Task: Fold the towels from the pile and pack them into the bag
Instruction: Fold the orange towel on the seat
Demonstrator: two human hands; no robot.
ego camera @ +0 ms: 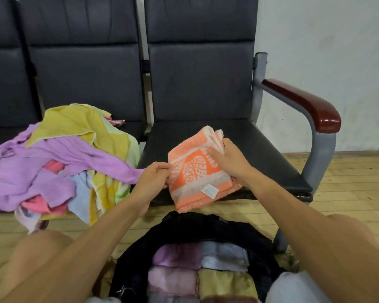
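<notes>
While left hand (155, 174) pinches the orange towel (198, 171) by its edge and right hand (230, 159) grips the folded end, seat (263, 149) backs it, prob to square fold b4 bag (184, 223).

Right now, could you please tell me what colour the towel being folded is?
The towel is orange with white patterning; the head view shows it.

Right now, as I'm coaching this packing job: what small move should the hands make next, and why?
Probably lower the orange towel into the black bag. It already looks folded compact, the left hand pinches its edge and the right hand grips its far fold, and the bag sits open below.
</notes>
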